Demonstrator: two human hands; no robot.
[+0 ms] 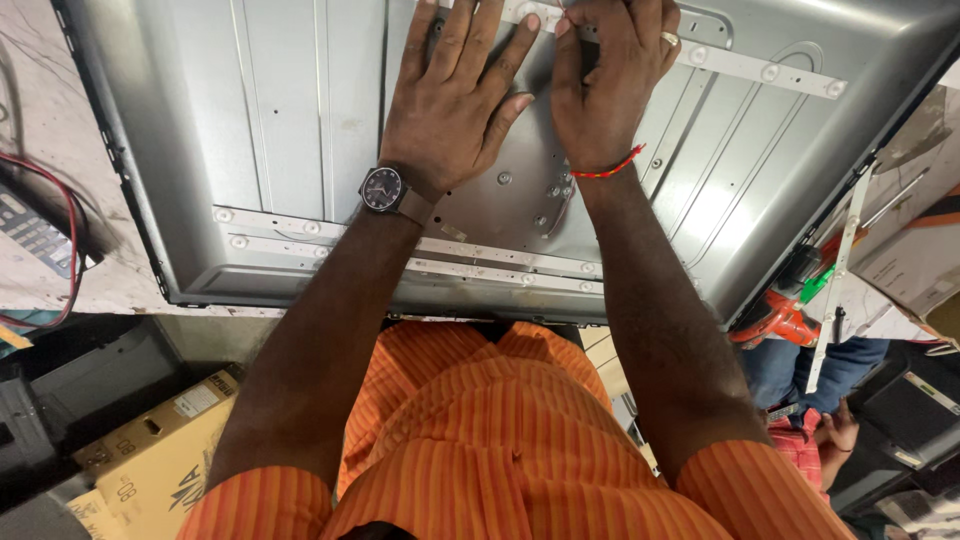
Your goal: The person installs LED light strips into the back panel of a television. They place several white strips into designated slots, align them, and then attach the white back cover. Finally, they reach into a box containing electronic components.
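Two bare hands press a white LED strip onto a grey sheet-metal panel at the top centre of the frame.

The left hand (455, 95) lies flat, fingers spread, on the ribbed grey metal back panel (270, 120); the right hand (605, 75) curls its fingers down onto the thin white LED strip (760, 70) (whether it pinches it, I cannot tell). Two more white strips (300, 235) run along the panel's lower edge. At lower left sits a yellow-brown cardboard box (160, 450) with a small white rectangular label; a pale carton (915, 260) lies at the right edge.
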